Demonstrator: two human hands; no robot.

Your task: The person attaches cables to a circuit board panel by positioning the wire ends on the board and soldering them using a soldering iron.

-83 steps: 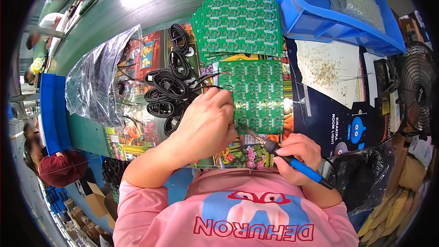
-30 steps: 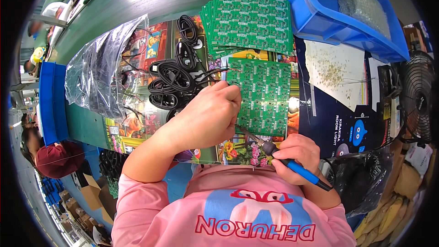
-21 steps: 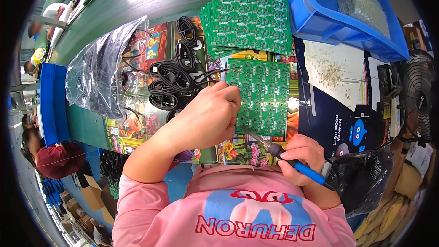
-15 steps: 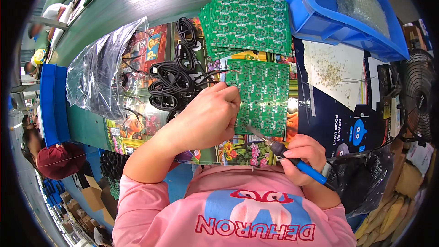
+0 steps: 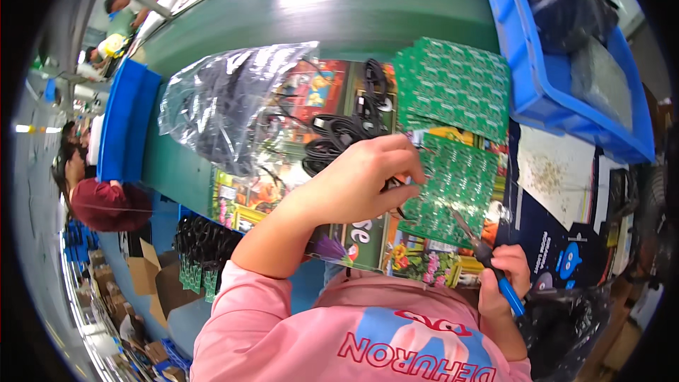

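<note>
My right hand (image 5: 508,276) grips a soldering iron (image 5: 512,298) by its blue and black handle. The iron's metal tip points up and left over the lower part of a green circuit board panel (image 5: 463,177). My left hand (image 5: 375,177) is at the panel's left edge, fingers curled round a thin black cable (image 5: 402,213) whose end shows below the thumb. Part of that cable is hidden by the hand. Beyond my left hand are coiled black cables (image 5: 332,131). A stack of green panels (image 5: 456,85) lies just behind the single one.
A clear plastic bag (image 5: 212,106) with dark cables lies to the left, by a blue bin (image 5: 127,127). A blue crate (image 5: 537,92) holds wrapped items at the right. White paper (image 5: 555,177) with small scraps lies below it. Co-workers sit at far left.
The whole view has shifted, so the bench appears lower and further right. My left hand's thumb and forefinger have spread, and a cable end now shows under them. The iron stays in my right hand.
</note>
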